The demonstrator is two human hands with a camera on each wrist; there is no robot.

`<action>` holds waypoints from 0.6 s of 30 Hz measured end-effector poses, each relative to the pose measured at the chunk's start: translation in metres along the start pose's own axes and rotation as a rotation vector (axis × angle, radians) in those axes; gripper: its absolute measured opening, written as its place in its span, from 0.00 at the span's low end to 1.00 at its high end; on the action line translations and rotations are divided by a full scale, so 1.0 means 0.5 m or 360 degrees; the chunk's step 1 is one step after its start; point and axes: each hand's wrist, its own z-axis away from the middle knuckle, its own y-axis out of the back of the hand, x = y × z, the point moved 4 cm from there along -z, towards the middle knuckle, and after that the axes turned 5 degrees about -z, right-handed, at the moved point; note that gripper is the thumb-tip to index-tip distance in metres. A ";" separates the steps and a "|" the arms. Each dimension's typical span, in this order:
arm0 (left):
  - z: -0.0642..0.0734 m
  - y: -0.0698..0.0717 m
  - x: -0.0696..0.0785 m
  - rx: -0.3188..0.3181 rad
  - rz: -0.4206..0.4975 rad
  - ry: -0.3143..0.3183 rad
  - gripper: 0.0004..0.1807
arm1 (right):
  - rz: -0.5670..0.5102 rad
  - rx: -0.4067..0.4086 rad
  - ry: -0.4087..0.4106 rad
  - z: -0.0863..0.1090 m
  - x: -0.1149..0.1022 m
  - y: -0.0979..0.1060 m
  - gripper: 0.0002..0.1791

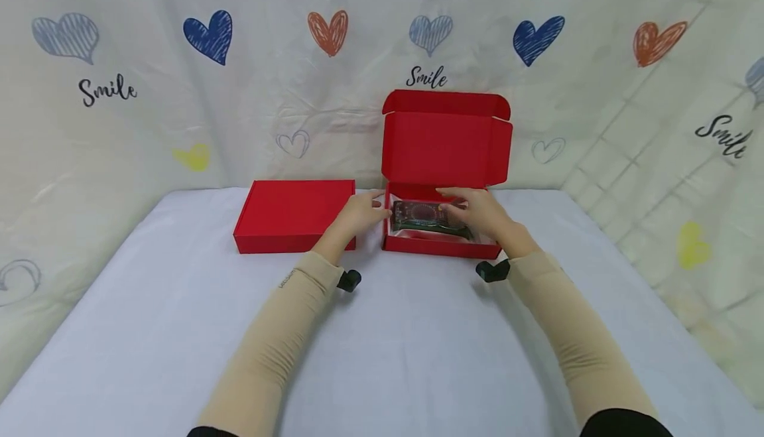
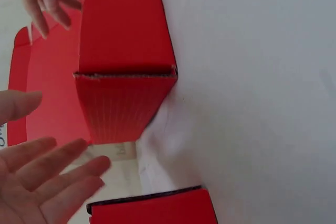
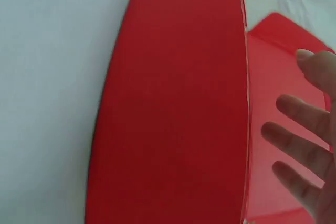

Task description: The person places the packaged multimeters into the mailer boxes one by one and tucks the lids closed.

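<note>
Currently my left hand (image 1: pixel 359 213) and right hand (image 1: pixel 480 213): spread, empty; open box (image 1: pixel 438 247), its lid (image 1: pixel 444 148) upright, presumably leaves dark packet (image 1: pixel 420 214) reachable.

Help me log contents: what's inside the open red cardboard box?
A dark, glossy packet, with whitish material around it. The right hand covers part of the packet; anything underneath is hidden.

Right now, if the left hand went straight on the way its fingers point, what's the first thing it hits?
Likely the open red box, at its left side wall or rim; the left hand is right beside it. Height is unclear: it might clear the rim.
</note>
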 end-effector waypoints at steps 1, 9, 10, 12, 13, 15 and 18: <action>-0.004 0.005 -0.002 0.0041 0.0024 -0.0013 0.34 | -0.0005 0.0050 -0.0022 0.003 0.005 0.007 0.30; -0.034 0.038 -0.022 0.0304 0.0433 -0.0129 0.25 | -0.0040 0.0589 -0.0124 0.021 0.050 0.066 0.21; -0.037 0.041 -0.025 0.0333 0.0484 -0.0136 0.24 | -0.0059 0.0658 -0.0143 0.023 0.057 0.072 0.20; -0.043 0.046 -0.026 0.0401 0.0573 -0.0153 0.22 | -0.0104 0.0784 -0.0169 0.026 0.070 0.084 0.19; -0.046 0.047 -0.026 0.0448 0.0596 -0.0155 0.22 | -0.0124 0.0839 -0.0189 0.028 0.077 0.089 0.18; -0.052 0.048 -0.025 0.0507 0.0648 -0.0165 0.21 | -0.0181 0.0937 -0.0265 0.028 0.094 0.098 0.17; -0.062 0.042 -0.022 0.0546 0.0700 -0.0162 0.21 | -0.0286 0.1063 -0.0426 0.028 0.121 0.107 0.17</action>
